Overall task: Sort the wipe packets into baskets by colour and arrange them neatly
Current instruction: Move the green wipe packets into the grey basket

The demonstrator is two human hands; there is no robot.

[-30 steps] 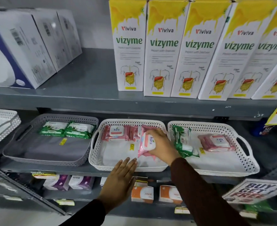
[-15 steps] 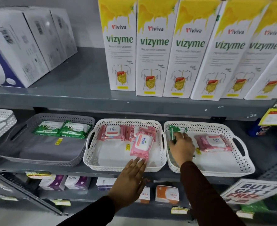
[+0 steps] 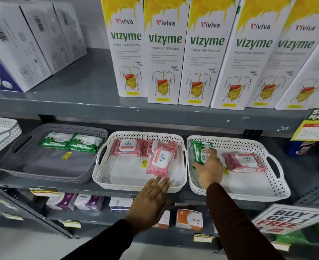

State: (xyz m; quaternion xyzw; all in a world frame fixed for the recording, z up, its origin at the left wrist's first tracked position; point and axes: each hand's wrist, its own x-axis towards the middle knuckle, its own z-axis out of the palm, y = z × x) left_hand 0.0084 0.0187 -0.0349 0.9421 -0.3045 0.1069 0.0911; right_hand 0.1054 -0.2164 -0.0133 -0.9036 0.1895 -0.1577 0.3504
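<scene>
Two hands busy: right hand gripping green wipe packet in right white basket; left hand flat, open, at middle basket rim. Next prob.: carry green across to grey basket, far left of hands.

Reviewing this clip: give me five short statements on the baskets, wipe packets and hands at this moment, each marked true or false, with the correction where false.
1. The grey perforated plastic basket holds only green wipe packets. True.
2. The right hand grips a pink packet. False: it grips a green wipe packet in the right white perforated basket.
3. The left hand holds a packet. False: it is open and flat at the front rim of the middle white perforated basket, holding nothing.
4. A pink Kara wipe packet lies in the right white basket. True.
5. The middle white basket contains green packets. False: only pink Kara packets show there.
</scene>
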